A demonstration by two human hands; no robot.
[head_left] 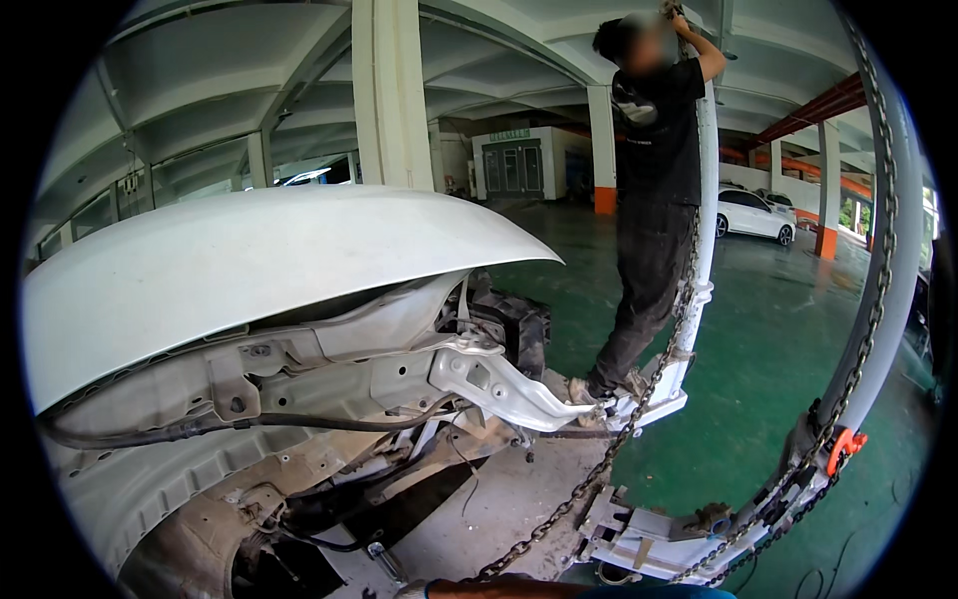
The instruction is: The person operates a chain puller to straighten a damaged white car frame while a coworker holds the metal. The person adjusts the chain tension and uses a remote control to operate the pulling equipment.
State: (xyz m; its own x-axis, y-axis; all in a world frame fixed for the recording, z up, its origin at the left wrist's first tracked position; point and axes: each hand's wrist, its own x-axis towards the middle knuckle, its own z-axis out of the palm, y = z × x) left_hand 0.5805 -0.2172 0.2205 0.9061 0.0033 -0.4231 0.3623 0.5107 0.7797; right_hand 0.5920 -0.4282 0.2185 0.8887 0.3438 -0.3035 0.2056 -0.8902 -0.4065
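Note:
Only a sliver of my right hand (411,591) shows at the bottom edge, seemingly in a pale glove, with the bare forearm and a blue sleeve running off to the right. Its fingers are cut off, so any grip is hidden. Just beyond it lies a silver metal rod-like part (385,562), below the stripped front of a white car body (329,339). A heavy steel chain (599,469) slants down from the far grey-white column (705,190) and passes behind my forearm. My left hand is out of view.
Another person (654,150) stands on the column's base, arms raised to the chain at its top. A second curved column (888,250) carries a chain and an orange hook (846,449) at right. The white hood (279,235) overhangs the left. A white car (755,216) is parked behind.

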